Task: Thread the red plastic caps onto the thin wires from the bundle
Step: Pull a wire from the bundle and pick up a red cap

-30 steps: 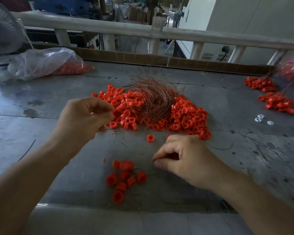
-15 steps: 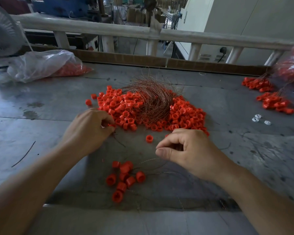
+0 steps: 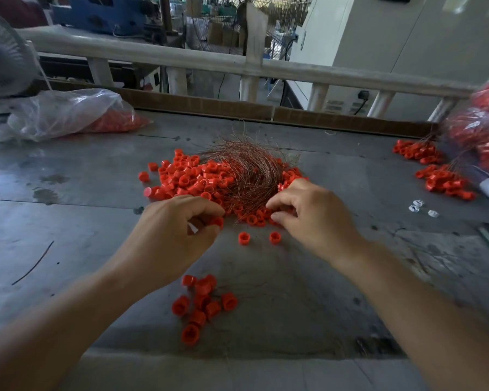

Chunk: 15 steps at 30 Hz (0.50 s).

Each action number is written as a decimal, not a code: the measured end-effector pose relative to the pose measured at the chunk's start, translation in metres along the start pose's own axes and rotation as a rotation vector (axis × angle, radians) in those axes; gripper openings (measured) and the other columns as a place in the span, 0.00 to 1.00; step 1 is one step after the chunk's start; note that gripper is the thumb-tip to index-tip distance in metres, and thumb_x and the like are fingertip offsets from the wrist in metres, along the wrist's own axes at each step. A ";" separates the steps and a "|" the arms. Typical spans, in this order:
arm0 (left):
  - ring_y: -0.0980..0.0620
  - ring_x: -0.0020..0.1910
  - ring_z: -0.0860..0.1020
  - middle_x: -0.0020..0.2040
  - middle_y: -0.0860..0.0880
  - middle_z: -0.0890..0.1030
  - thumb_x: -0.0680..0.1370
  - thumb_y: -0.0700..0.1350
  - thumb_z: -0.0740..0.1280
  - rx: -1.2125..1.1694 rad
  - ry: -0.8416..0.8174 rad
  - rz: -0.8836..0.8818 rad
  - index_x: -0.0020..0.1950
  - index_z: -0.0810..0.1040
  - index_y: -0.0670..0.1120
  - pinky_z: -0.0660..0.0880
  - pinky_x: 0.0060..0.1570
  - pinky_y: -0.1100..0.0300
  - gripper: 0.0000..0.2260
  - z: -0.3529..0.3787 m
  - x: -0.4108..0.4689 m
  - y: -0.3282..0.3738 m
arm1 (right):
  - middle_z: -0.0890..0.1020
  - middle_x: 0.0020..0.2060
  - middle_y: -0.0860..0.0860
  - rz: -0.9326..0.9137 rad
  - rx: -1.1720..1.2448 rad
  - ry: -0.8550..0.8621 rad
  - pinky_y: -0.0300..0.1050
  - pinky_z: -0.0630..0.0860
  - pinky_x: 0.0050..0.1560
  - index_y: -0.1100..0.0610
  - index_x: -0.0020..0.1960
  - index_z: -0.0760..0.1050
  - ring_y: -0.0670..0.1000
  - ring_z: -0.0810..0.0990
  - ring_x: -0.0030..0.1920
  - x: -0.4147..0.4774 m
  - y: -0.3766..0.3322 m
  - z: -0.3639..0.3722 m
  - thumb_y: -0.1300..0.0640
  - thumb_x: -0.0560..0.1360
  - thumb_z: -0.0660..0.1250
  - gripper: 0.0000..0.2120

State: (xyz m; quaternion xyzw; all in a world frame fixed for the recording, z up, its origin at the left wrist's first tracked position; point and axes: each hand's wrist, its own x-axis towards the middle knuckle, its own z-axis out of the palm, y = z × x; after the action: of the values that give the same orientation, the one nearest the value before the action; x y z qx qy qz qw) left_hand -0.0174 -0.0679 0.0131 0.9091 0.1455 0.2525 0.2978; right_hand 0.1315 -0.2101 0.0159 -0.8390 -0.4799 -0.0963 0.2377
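A heap of red plastic caps (image 3: 187,179) lies mid-table with a bundle of thin coppery wires (image 3: 249,170) on top of it. My left hand (image 3: 178,232) is at the heap's near edge and pinches one red cap (image 3: 218,221) between thumb and fingers. My right hand (image 3: 311,215) hovers at the near end of the wire bundle with bent fingers. Its thumb and forefinger are apart, with nothing seen between them. Two loose caps (image 3: 244,238) sit between my hands. A small cluster of caps (image 3: 201,303) lies nearer to me, with thin wires trailing from it.
A clear plastic bag holding caps (image 3: 68,114) lies at the back left, beside a fan (image 3: 3,60). At the right are more capped wires (image 3: 441,184), a full bag (image 3: 486,136) and a few white pieces (image 3: 418,208). A stray wire (image 3: 34,263) lies left.
Both hands moved away from me to the near edge of the heap. The right hand opened its pinch and reached to the wire bundle. The left hand now shows a cap in its fingers.
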 end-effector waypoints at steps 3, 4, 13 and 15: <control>0.69 0.46 0.74 0.40 0.62 0.77 0.71 0.40 0.71 0.003 -0.014 0.019 0.49 0.82 0.51 0.67 0.42 0.81 0.09 0.000 -0.001 -0.001 | 0.73 0.40 0.48 -0.042 -0.011 0.022 0.38 0.67 0.43 0.55 0.49 0.82 0.46 0.71 0.45 0.002 0.000 0.013 0.61 0.69 0.72 0.09; 0.69 0.45 0.74 0.41 0.63 0.78 0.71 0.40 0.70 -0.001 -0.016 0.022 0.48 0.82 0.51 0.67 0.42 0.80 0.09 0.000 -0.001 -0.001 | 0.73 0.39 0.48 -0.067 -0.009 0.019 0.40 0.69 0.43 0.56 0.49 0.81 0.46 0.70 0.44 0.003 0.001 0.015 0.62 0.68 0.72 0.10; 0.69 0.42 0.76 0.37 0.64 0.78 0.69 0.42 0.71 -0.067 -0.031 0.023 0.43 0.78 0.62 0.69 0.41 0.79 0.13 0.002 -0.002 -0.001 | 0.80 0.38 0.54 -0.215 0.035 0.120 0.43 0.73 0.45 0.61 0.40 0.82 0.52 0.77 0.43 0.005 0.000 0.017 0.64 0.67 0.72 0.02; 0.65 0.41 0.78 0.39 0.63 0.80 0.69 0.40 0.71 -0.151 -0.040 -0.006 0.40 0.77 0.65 0.74 0.42 0.72 0.16 0.000 -0.001 -0.003 | 0.82 0.41 0.53 -0.212 0.185 0.193 0.34 0.70 0.50 0.61 0.41 0.81 0.46 0.78 0.45 0.004 -0.002 0.012 0.64 0.67 0.70 0.03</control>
State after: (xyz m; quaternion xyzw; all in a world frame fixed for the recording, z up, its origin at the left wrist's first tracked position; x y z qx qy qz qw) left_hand -0.0184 -0.0663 0.0107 0.8884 0.1229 0.2436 0.3693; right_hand 0.1309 -0.1997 0.0075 -0.7450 -0.5475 -0.1564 0.3476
